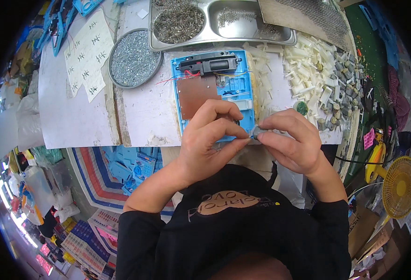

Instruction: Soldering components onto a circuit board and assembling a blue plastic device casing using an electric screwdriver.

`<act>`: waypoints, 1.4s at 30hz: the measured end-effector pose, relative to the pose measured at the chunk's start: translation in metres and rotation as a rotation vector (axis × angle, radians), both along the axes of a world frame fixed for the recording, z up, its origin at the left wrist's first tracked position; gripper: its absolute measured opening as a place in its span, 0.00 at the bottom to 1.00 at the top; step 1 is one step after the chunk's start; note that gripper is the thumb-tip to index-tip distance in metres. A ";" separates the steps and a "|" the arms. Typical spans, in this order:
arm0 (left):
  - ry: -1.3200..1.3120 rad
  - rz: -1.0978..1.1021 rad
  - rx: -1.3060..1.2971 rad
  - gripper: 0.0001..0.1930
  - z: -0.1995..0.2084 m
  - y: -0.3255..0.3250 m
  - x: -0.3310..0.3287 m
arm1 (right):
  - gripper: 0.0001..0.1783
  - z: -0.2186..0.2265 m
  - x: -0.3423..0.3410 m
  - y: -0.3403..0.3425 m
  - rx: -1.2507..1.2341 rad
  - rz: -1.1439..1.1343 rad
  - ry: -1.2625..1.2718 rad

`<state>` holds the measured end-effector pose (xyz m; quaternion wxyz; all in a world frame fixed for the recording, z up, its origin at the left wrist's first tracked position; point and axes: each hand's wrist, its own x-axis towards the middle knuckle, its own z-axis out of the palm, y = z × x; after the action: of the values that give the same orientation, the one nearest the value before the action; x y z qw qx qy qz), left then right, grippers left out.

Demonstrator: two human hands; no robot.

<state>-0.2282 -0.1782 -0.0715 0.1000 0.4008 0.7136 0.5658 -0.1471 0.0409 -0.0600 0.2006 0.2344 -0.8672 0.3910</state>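
Observation:
A blue plastic housing [248,88] lies in front of me, with a brown circuit board [193,95], a black mechanism [210,65] and thin red wires on it. Over its near right corner my two hands meet. My right hand [294,142] is closed, pinching a small grey piece [257,132] between thumb and fingers. My left hand [212,142] is closed too, thumb and forefinger pressed together at the left side of that piece. Whatever those fingertips hold is too small to make out.
A round tray of screws [135,58] stands left of the housing. Behind it is a metal tray [205,42] of springs and small metal parts. White plastic parts [308,70] and grey pieces [347,70] are heaped at right. A striped bag [91,172] holds blue housings below the table.

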 end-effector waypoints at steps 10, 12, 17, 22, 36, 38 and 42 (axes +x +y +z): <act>0.629 0.184 -0.292 0.15 -0.007 0.028 -0.072 | 0.20 -0.005 -0.009 0.016 -0.104 -0.225 -0.014; 0.733 0.167 -0.268 0.14 -0.010 0.030 -0.076 | 0.19 -0.011 -0.014 0.019 -0.169 -0.281 -0.046; 0.770 0.083 -0.206 0.13 -0.015 0.018 -0.079 | 0.17 -0.018 -0.027 0.016 -0.262 -0.346 -0.178; 0.609 0.140 -0.161 0.13 -0.025 -0.023 -0.059 | 0.15 -0.024 -0.051 0.007 -0.065 -0.301 -0.188; 0.147 0.195 -0.022 0.06 -0.022 0.001 -0.058 | 0.15 -0.023 -0.070 -0.006 0.149 -0.322 -0.286; 0.158 0.163 -0.033 0.06 -0.019 0.000 -0.062 | 0.14 -0.020 -0.070 -0.005 0.181 -0.316 -0.276; 0.140 0.184 -0.004 0.07 -0.019 0.000 -0.064 | 0.12 -0.016 -0.073 -0.005 0.270 -0.281 -0.234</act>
<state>-0.2922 -0.1777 -0.0903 -0.0016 0.3721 0.7536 0.5419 -0.2198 0.0361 -0.0756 0.1178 0.0890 -0.9532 0.2639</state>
